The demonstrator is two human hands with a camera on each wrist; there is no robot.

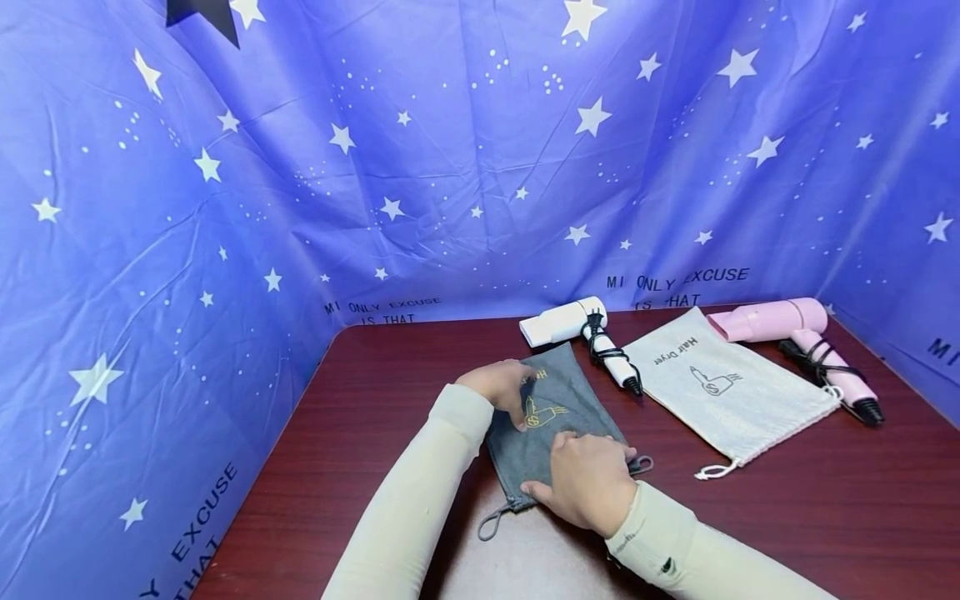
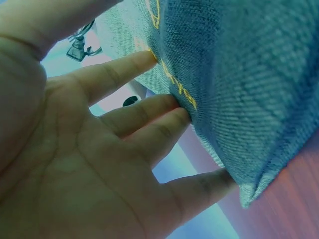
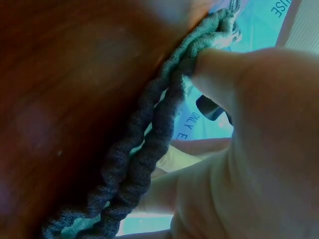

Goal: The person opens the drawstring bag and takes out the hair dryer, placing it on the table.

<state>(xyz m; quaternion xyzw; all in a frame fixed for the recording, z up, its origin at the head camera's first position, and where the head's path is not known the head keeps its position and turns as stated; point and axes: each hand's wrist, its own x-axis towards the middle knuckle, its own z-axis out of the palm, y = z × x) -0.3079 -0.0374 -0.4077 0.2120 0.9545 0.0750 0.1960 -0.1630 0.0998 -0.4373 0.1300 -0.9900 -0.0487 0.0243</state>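
A dark grey cloth drawstring bag point(image 1: 517, 458) with a yellow hair dryer print lies on the table. My left hand point(image 1: 498, 385) is at its far left part, thumb and fingers spread apart. In the left wrist view its straight fingertips touch the denim-like bag cloth point(image 2: 234, 74) beside the yellow stitching. My right hand point(image 1: 592, 479) rests on the near end, by the drawstring mouth. The right wrist view shows the gathered hem point(image 3: 134, 154) with the thumb point(image 3: 219, 74) against its edge. A cord loop point(image 1: 491, 525) sticks out at the near left corner.
A white hair dryer point(image 1: 566, 321) with a wrapped black cord lies just beyond the grey bag. To the right are a white drawstring bag point(image 1: 720, 408) and a pink hair dryer point(image 1: 780, 319). A blue star-patterned curtain point(image 1: 450, 167) surrounds the reddish-brown table point(image 1: 390, 367).
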